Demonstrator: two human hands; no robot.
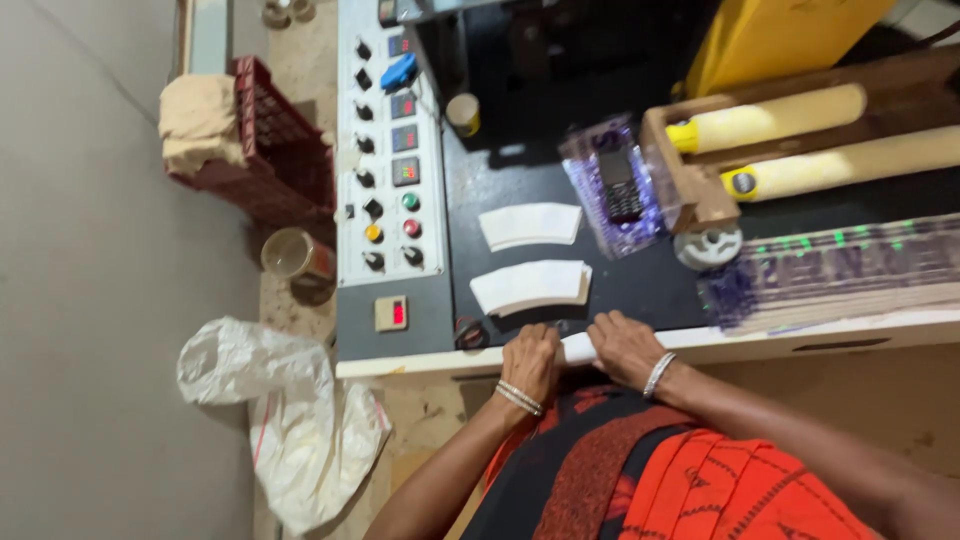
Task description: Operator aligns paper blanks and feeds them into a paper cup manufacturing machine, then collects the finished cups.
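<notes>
Right now both my hands are wrapped around a white paper roll (578, 347) at the near edge of the black worktable (640, 285): left hand (531, 363) clamped on one end, right hand (624, 347) on the other. I'd judge it best to keep even pressure, edges aligned, near the fan-shaped paper blanks (531, 285).

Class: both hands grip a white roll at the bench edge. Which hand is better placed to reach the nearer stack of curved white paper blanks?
Probably the left hand: the nearer stack of curved white paper blanks lies just beyond it, while the right hand sits further aside on the white roll.
</notes>
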